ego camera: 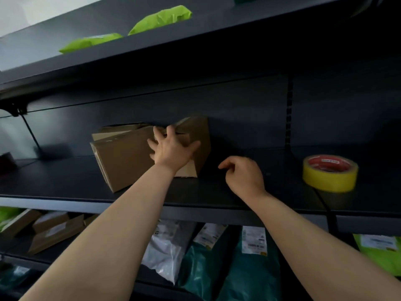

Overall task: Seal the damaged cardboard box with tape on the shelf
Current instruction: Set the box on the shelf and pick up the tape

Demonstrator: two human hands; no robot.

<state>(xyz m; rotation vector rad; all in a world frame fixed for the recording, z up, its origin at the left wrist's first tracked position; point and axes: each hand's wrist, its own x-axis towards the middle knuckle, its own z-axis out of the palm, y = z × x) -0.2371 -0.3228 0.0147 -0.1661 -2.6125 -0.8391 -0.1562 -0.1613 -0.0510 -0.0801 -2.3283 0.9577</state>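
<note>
A brown cardboard box point(123, 157) lies tilted on the dark shelf point(65, 183), its top flaps loose and one flap standing up at the right. My left hand point(171, 148) rests flat on the box's front with fingers spread, reaching over the flap edge. My right hand point(243, 174) hovers just right of the box above the shelf, fingers loosely curled with nothing in them. A yellow roll of tape point(331, 173) with a red core label sits on the same shelf, further right of my right hand.
Green mailer bags point(160, 18) lie on the shelf above. Below are small cardboard boxes point(54, 231), a grey bag point(165, 250), teal bags point(249, 270) and a green bag point(379, 253). A black cable point(325, 205) runs down from near the tape.
</note>
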